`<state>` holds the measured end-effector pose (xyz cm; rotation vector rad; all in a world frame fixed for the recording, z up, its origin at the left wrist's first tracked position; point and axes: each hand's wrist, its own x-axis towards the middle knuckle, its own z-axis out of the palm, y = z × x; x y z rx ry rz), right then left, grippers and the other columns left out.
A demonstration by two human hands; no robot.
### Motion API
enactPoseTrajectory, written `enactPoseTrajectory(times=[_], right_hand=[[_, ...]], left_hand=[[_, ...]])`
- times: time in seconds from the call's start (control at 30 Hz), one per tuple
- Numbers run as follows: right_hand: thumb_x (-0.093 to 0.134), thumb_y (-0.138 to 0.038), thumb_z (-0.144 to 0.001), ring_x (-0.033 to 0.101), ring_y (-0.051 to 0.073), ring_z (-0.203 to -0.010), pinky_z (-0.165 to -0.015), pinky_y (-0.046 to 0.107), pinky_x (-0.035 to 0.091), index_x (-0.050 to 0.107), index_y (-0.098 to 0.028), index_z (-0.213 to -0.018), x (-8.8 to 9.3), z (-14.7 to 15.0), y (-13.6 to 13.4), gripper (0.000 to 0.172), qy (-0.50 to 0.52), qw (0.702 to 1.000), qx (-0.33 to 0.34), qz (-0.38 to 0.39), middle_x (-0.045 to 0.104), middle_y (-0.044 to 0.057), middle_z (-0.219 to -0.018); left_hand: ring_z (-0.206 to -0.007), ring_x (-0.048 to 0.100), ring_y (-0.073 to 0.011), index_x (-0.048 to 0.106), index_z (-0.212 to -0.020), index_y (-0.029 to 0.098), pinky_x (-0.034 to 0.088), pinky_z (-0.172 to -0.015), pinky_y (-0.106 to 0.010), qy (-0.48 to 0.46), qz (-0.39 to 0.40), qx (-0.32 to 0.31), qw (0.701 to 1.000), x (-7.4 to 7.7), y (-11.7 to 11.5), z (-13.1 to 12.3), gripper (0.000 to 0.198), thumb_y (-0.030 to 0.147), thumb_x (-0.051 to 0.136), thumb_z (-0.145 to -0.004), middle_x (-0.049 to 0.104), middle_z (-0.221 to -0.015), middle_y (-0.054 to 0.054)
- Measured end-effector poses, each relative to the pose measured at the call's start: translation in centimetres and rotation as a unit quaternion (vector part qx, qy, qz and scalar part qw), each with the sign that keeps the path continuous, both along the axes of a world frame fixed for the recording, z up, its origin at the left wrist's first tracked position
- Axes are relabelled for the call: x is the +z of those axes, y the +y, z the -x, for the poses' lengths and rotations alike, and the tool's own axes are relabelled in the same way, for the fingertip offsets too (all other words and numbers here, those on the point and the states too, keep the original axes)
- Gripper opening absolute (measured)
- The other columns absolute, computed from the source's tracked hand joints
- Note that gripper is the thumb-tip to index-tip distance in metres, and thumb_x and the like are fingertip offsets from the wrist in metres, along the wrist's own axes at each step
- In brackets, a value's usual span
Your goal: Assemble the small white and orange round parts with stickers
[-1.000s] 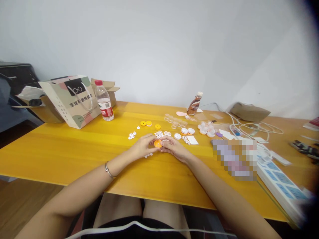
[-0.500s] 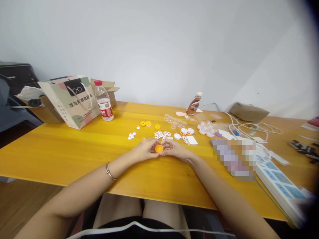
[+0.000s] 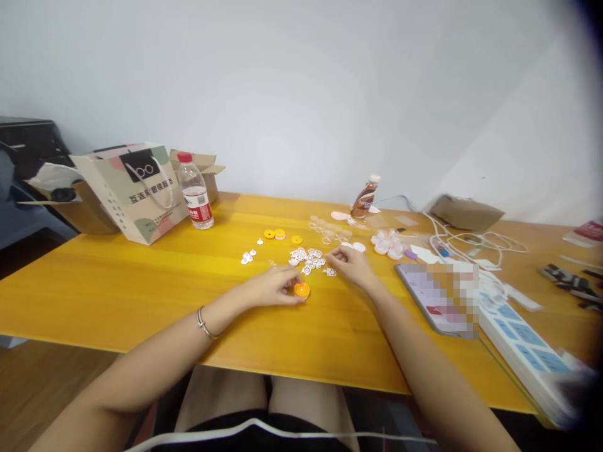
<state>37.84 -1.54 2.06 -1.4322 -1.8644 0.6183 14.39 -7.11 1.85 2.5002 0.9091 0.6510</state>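
Observation:
My left hand (image 3: pixel 277 285) rests low over the table, thumb and fingers closed on the edge of a small round orange case (image 3: pixel 302 290). Away to the right, my right hand (image 3: pixel 351 265) reaches forward with its fingers curled down to the tabletop. Its fingertips hide whatever lies beneath them. Between the hands is a loose group of white openwork pieces (image 3: pixel 307 258), with one more such piece (image 3: pixel 330 272) just left of my right hand. White round discs (image 3: pixel 358 247) show behind that hand, partly covered. Yellow discs (image 3: pixel 296 240) and small white parts (image 3: pixel 247 257) lie farther back and left.
Beyond the parts lie clear plastic rings (image 3: pixel 327 230) and petal-shaped cases (image 3: pixel 387 243). A brown drink bottle (image 3: pixel 364 199) stands behind them. To the right are a phone (image 3: pixel 424 301), a power strip (image 3: pixel 522 345) and cables. A water bottle (image 3: pixel 196 194) and paper bag (image 3: pixel 136 194) stand left.
My right hand has left the orange case and moved right, over the place where white discs lay. My left hand keeps the case in nearly the same spot.

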Motion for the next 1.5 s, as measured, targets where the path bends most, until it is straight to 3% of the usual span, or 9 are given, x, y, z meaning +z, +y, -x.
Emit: enactPoseTrajectory(times=[0.2, 0.33, 0.57, 0.83, 1.0, 1.2, 1.33, 1.5], right_hand=[[0.061, -0.039, -0.066, 0.049, 0.013, -0.057, -0.054, 0.026, 0.037, 0.058, -0.018, -0.074, 0.3, -0.8, -0.1, 0.022, -0.066, 0.998, 0.020, 0.008, 0.058, 0.001, -0.065], [0.069, -0.032, -0.057, 0.050, 0.014, -0.058, -0.055, 0.026, 0.037, 0.059, -0.019, -0.073, 0.0, -1.0, 0.0, 0.023, -0.077, 0.994, 0.064, 0.049, 0.057, 0.000, -0.064], [0.061, -0.029, -0.065, 0.049, 0.013, -0.059, -0.057, 0.026, 0.037, 0.059, -0.019, -0.068, -0.5, 0.7, -0.5, 0.010, -0.033, 0.992, 0.114, 0.049, 0.057, -0.001, -0.060], [0.058, -0.030, -0.067, 0.051, 0.013, -0.063, -0.061, 0.027, 0.042, 0.052, -0.020, -0.075, -1.2, 2.3, -0.9, 0.015, 0.108, 0.990, 0.079, 0.032, 0.053, -0.002, -0.066], [0.056, -0.031, -0.068, 0.053, 0.011, -0.059, -0.060, 0.027, 0.045, 0.053, -0.023, -0.097, -1.5, 3.0, -1.1, 0.030, 0.190, 0.975, 0.090, 0.069, 0.051, -0.003, -0.072], [0.062, -0.031, -0.065, 0.056, 0.012, -0.060, -0.066, 0.030, 0.046, 0.054, -0.021, -0.078, -1.2, 3.8, -1.6, 0.019, 0.271, 0.954, 0.057, 0.113, 0.058, -0.002, -0.066], [0.068, -0.031, -0.060, 0.057, 0.011, -0.062, -0.067, 0.028, 0.045, 0.053, -0.019, -0.074, -1.7, 4.1, -1.5, 0.025, 0.317, 0.938, 0.054, 0.128, 0.061, -0.002, -0.067], [0.071, -0.029, -0.058, 0.054, 0.009, -0.056, -0.060, 0.025, 0.044, 0.056, -0.018, -0.077, -1.9, 4.5, -1.8, 0.027, 0.342, 0.925, 0.053, 0.155, 0.061, -0.002, -0.064]], left_hand=[[-0.090, 0.054, -0.0172, 0.056, -0.100, 0.017, 0.041, -0.084, -0.031, -0.028, -0.088, 0.100, 0.991, -0.6, 2.0, 0.7, 0.022, 0.025, 0.043, -0.085, 0.059, -0.094, -0.008], [-0.101, 0.050, -0.0203, 0.054, -0.111, 0.021, 0.037, -0.091, -0.036, 0.007, -0.106, 0.121, 0.987, -1.7, 3.4, 0.8, 0.029, 0.021, 0.044, -0.084, 0.057, -0.105, -0.008], [-0.094, 0.053, -0.0184, 0.062, -0.099, 0.022, 0.039, -0.085, -0.033, 0.007, -0.120, 0.107, 0.987, -2.6, 4.4, 0.9, 0.021, 0.024, 0.050, -0.082, 0.059, -0.099, -0.007], [-0.076, 0.053, -0.0152, 0.061, -0.078, 0.016, 0.040, -0.073, -0.028, -0.004, -0.126, 0.120, 0.985, -2.6, 4.8, 0.9, 0.016, 0.027, 0.050, -0.082, 0.060, -0.079, -0.005], [-0.074, 0.053, -0.0135, 0.061, -0.073, 0.015, 0.041, -0.070, -0.025, -0.081, -0.067, 0.139, 0.985, -2.2, 4.5, 0.9, 0.017, 0.030, 0.053, -0.079, 0.059, -0.077, -0.004], [-0.064, 0.054, -0.0114, 0.059, -0.071, 0.013, 0.042, -0.063, -0.023, -0.222, 0.077, 0.200, 0.951, -2.4, 5.0, 0.9, 0.021, 0.034, 0.060, -0.073, 0.062, -0.070, -0.002], [-0.061, 0.055, -0.0096, 0.056, -0.072, 0.012, 0.042, -0.061, -0.022, -0.307, 0.189, 0.170, 0.917, -2.8, 5.2, 0.9, 0.025, 0.036, 0.064, -0.069, 0.062, -0.069, -0.001], [-0.061, 0.057, -0.0086, 0.051, -0.070, 0.013, 0.043, -0.062, -0.021, -0.377, 0.242, 0.142, 0.883, -2.2, 4.4, 0.5, 0.028, 0.034, 0.069, -0.064, 0.062, -0.068, 0.000]])
